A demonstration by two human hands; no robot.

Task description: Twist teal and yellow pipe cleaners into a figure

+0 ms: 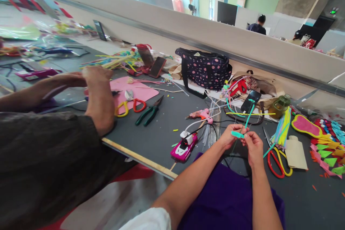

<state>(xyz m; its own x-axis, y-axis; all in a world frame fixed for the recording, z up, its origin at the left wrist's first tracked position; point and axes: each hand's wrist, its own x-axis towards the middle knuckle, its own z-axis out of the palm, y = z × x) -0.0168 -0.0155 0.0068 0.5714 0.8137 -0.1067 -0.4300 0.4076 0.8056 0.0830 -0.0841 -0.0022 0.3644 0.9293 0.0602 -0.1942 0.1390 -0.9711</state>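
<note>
Both my hands meet over the dark table [161, 133], pinching a teal pipe-cleaner piece [237, 134]. My left hand [232, 136] grips its left end. My right hand [252, 145] holds the right end, and a teal strand rises from between the fingers toward a phone [251, 101]. A purple cloth [226, 194] lies under my forearms. Red-and-yellow scissors [277, 163] rest just right of my right hand.
A co-worker's arm in a dark sleeve [40, 161] and hands [97, 93] work at left over a pink sheet [134, 91]. Pliers [149, 112], glue gun [201, 115], pink toy car [184, 147], spotted bag [205, 70] and felt shapes [323, 143] crowd the table.
</note>
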